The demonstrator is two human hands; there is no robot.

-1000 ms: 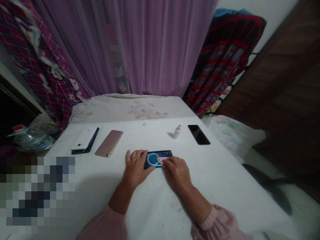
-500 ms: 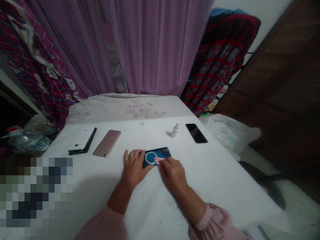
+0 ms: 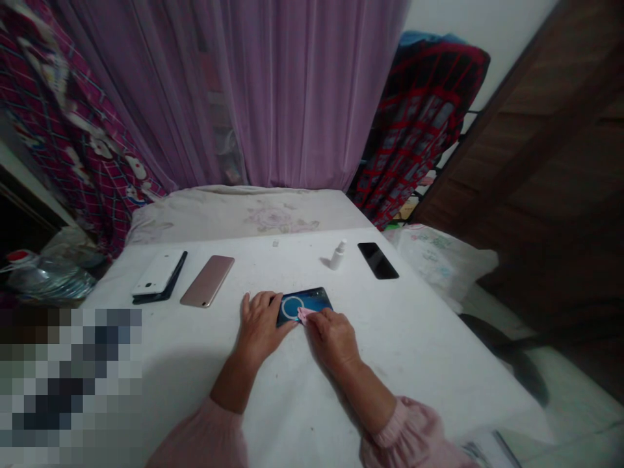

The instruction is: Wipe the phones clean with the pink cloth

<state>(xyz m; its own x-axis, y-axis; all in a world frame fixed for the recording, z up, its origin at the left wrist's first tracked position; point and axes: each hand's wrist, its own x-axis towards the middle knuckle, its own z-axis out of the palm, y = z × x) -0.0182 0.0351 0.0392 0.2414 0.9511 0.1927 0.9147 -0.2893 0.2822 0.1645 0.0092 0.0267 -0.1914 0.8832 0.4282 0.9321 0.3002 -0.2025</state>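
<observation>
A dark blue phone [image 3: 312, 301] with a pale ring on its back lies flat on the white table [image 3: 414, 338]. My left hand [image 3: 259, 327] rests on the phone's left end, fingers lying flat and together, pressing it down. My right hand [image 3: 331, 337] is closed on a small pink cloth [image 3: 306, 314] and holds it against the phone's near edge, just below the ring.
Further back on the table lie a white phone on a black one [image 3: 158, 275], a rose-gold phone [image 3: 207, 280], a small white spray bottle [image 3: 337, 255] and a black phone [image 3: 377, 260]. A bed [image 3: 244, 211] and purple curtains stand behind. A plastic bag [image 3: 439, 260] hangs right.
My right hand with the pink cloth has slid a little leftward along the phone toward the ring. The left hand stays pressed on the phone. The camera has shifted slightly.
</observation>
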